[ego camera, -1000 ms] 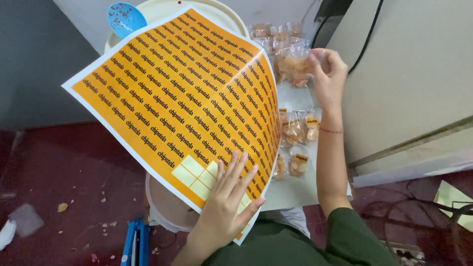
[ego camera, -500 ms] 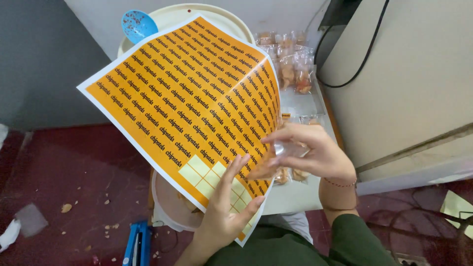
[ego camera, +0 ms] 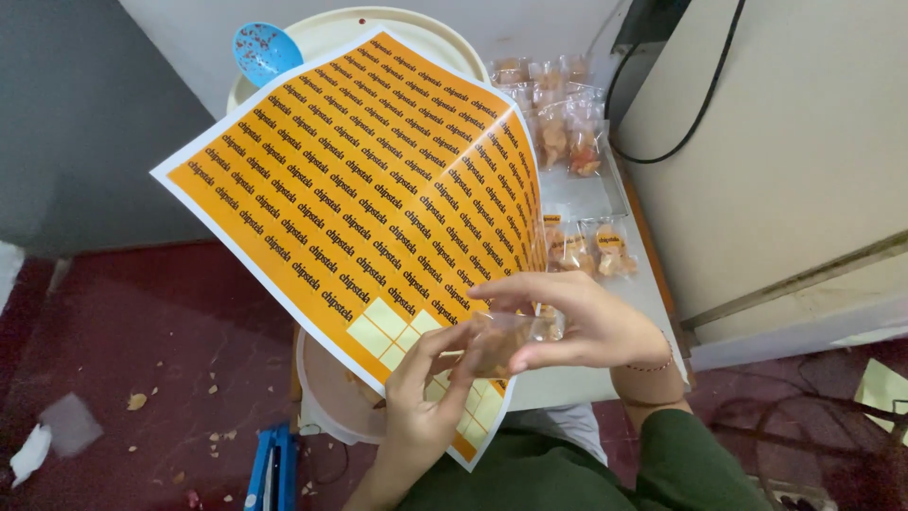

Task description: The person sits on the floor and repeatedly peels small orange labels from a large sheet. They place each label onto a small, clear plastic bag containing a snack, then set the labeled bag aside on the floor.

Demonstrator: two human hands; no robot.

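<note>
Soft even light, slight blur

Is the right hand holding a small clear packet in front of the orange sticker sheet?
Yes, the right hand pinches a small clear packet over the lower edge of the orange sticker sheet, next to the left hand.

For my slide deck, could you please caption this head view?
Left hand holds an orange sticker sheet while right hand grips a clear snack packet.

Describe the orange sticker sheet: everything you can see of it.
The sticker sheet is a large paper rectangle with a white border, covered in rows of small orange labels with dark print. A few near its lower corner are peeled off, leaving pale yellow backing. It is held up tilted, its right edge curling. The left hand grips the lower corner; the right hand holds a small clear packet against it.
</note>
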